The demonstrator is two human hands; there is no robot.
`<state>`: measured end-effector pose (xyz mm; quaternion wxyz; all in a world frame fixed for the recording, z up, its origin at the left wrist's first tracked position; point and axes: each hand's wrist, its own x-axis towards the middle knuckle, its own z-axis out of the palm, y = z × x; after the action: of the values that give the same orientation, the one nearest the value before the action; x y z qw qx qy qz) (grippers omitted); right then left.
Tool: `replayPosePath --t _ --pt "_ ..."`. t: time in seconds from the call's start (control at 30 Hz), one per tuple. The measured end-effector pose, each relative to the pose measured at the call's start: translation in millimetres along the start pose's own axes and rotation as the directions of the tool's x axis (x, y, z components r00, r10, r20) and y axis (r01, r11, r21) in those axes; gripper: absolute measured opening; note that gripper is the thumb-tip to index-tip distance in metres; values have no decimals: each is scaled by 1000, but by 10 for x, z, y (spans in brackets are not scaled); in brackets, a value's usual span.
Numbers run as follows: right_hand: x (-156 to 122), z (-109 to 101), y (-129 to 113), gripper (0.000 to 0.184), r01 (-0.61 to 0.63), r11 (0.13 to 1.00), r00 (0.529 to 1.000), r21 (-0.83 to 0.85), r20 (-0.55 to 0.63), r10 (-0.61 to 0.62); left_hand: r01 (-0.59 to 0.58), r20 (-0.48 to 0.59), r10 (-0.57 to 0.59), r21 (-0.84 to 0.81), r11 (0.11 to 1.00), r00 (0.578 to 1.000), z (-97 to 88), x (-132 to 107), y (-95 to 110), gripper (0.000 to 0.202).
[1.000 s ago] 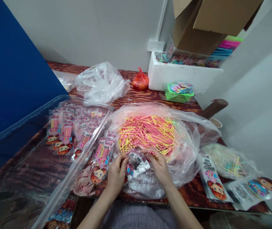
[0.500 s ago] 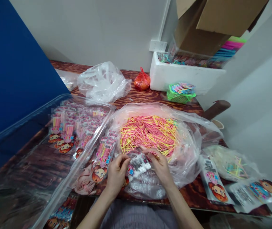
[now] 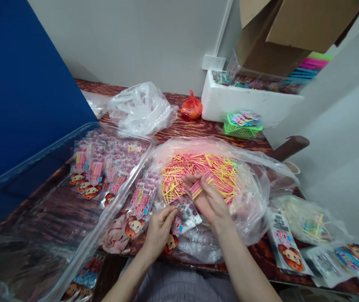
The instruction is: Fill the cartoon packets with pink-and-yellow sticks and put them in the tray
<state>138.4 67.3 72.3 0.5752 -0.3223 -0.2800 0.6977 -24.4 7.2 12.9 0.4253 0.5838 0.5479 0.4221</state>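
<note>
My left hand (image 3: 159,230) pinches the edge of a small clear printed packet (image 3: 189,221), which has a cartoon face at its lower end. Turned partly palm up, my right hand (image 3: 214,205) holds a small bunch of thin pink and yellow sticks (image 3: 201,187) between thumb and fingers. Just beyond both hands, a heap of loose sticks (image 3: 195,163) lies in a large open plastic bag (image 3: 251,205). Several filled packets (image 3: 143,195) lie left of my left hand, beside a crumpled pinkish cloth (image 3: 116,237).
A clear plastic tub (image 3: 81,247) at left contains many filled packets (image 3: 96,167). Printed pouches (image 3: 288,247) and a bag of pale sticks (image 3: 313,222) lie at right. Behind are a crumpled bag (image 3: 141,109), a red bag (image 3: 192,108), a green basket (image 3: 242,131) and a foam box (image 3: 245,100).
My right hand has moved up off the packet and turned palm up, showing the sticks in it. My left hand still pinches the packet. The whole view has shifted slightly.
</note>
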Motion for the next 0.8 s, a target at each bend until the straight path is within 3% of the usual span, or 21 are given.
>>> replayPosePath --t 0.23,0.4,0.5,0.6,0.7,0.8 --pt "-44 12 125 33 -61 985 998 -161 21 66 144 36 -140 -158 977 989 -5 -3 47 31" --pt "-269 76 125 32 -92 930 995 -356 -4 97 108 -43 -118 -183 977 992 34 -16 5 24" --pt "-380 132 104 32 -59 886 998 -460 -1 65 78 -80 -97 -206 976 992 28 -21 32 23" --pt "-444 180 93 38 33 859 998 -512 -29 -56 75 -106 -102 -235 969 989 12 -22 76 25" --pt "-484 229 113 26 126 741 988 -659 20 -151 118 -106 -150 -258 959 983 -1 -34 103 29" --pt "-518 269 148 25 144 629 989 -764 98 -108 134 -90 -160 -247 960 983 -70 -69 107 32"
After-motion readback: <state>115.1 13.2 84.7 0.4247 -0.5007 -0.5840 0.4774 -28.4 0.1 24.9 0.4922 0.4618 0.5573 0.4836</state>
